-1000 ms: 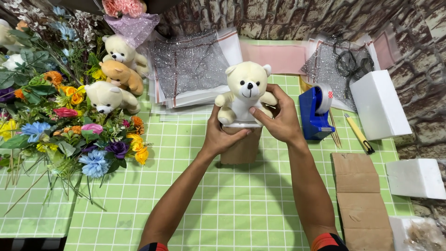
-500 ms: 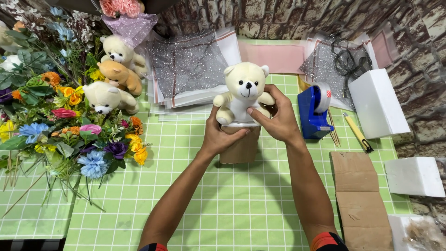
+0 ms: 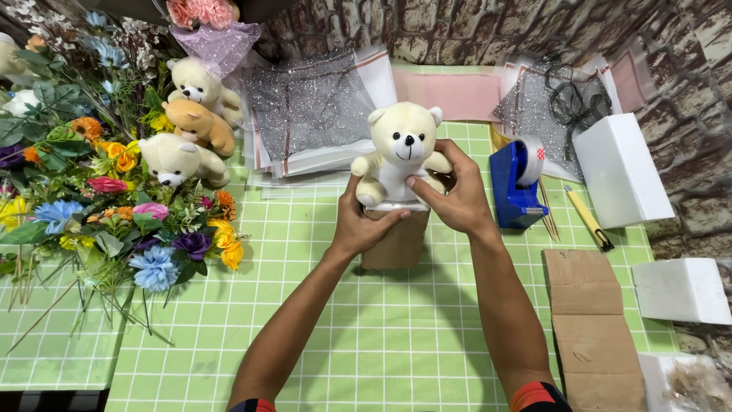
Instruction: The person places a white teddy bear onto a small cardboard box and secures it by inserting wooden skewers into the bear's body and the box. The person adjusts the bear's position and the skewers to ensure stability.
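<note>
A cream teddy bear [image 3: 402, 149] sits upright on a white block atop a brown cardboard tube [image 3: 396, 243], in the middle of the green grid mat [image 3: 343, 336]. My left hand [image 3: 364, 221] wraps the tube's top and the bear's left foot, thumb across the front. My right hand [image 3: 450, 194] grips the bear's right side, thumb pressed on its belly.
Artificial flowers [image 3: 99, 191] and three small bears [image 3: 191, 122] lie at the left. Glittery mesh sheets [image 3: 313, 107] are behind. A blue tape dispenser [image 3: 517, 183], yellow cutter [image 3: 587, 217], white foam blocks [image 3: 621, 172] and cardboard pieces [image 3: 591, 320] are at the right.
The bear and both hands stay in nearly the same place; my right thumb has shifted slightly on the bear's belly.
</note>
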